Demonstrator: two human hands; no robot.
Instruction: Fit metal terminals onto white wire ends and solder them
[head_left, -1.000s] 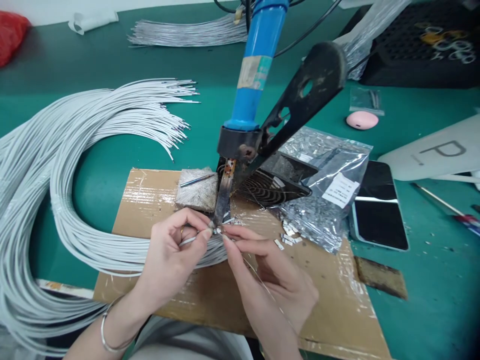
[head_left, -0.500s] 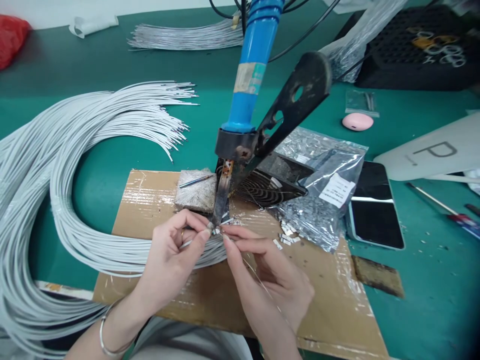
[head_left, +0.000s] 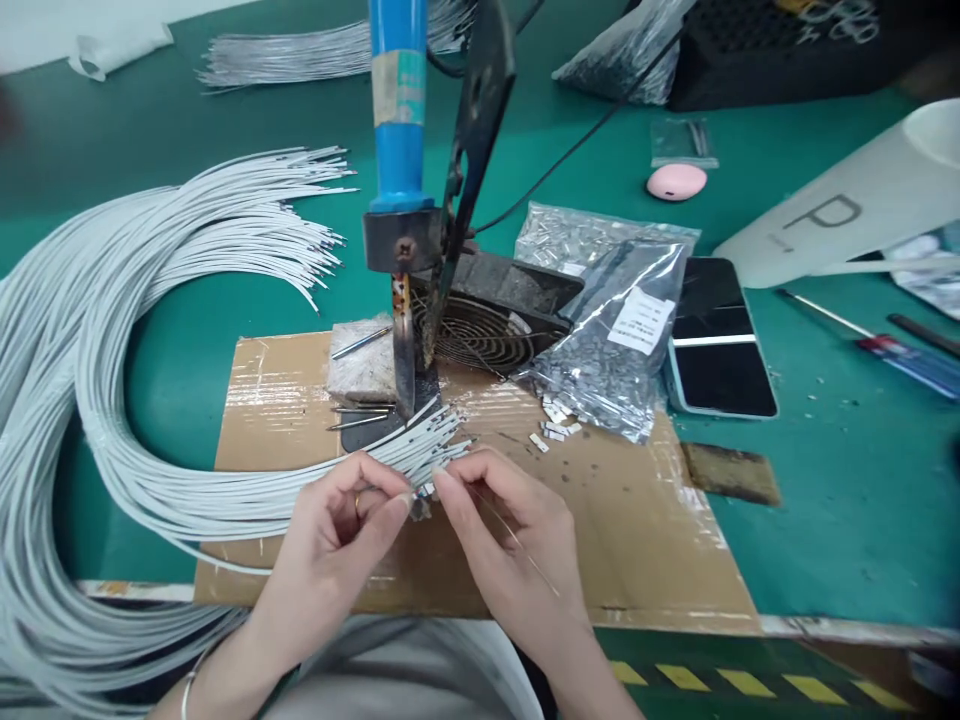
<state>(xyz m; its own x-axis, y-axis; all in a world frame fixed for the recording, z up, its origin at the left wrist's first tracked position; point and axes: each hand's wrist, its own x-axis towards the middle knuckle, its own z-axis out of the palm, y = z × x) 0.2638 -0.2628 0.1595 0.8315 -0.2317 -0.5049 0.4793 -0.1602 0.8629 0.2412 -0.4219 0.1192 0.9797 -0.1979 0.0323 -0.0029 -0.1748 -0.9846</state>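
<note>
Little piece: a tiny metal part (head_left: 420,503) sits between the two hands, just in front of the person, over the near part of the cardboard sheet (head_left: 660,540).
Left hand: the left hand (head_left: 341,535) pinches the tiny part and the end of one white wire with thumb and finger.
Right hand: the right hand (head_left: 510,530) pinches the other side of the same part; a thin wire (head_left: 525,555) runs back across its palm.
Done so far: I think some wires are finished, because a small bunch of wire ends (head_left: 427,440) lies just past the fingertips, under the iron.
Left to do: I think a lot, as the big loop of white wires (head_left: 112,330) to the left of the left hand is very full.
Hot tool: the blue soldering iron (head_left: 397,150) stands in its stand just beyond the hands, tip pointing down, close above the fingers.
Spare parts: a shiny bag (head_left: 607,340) and loose bits (head_left: 551,432) lie past the right hand.
Phone: a phone (head_left: 720,340) lies farther right.
Open room: bare cardboard to the right of the right hand; the table edge (head_left: 825,628) is near, right by the wrists.
</note>
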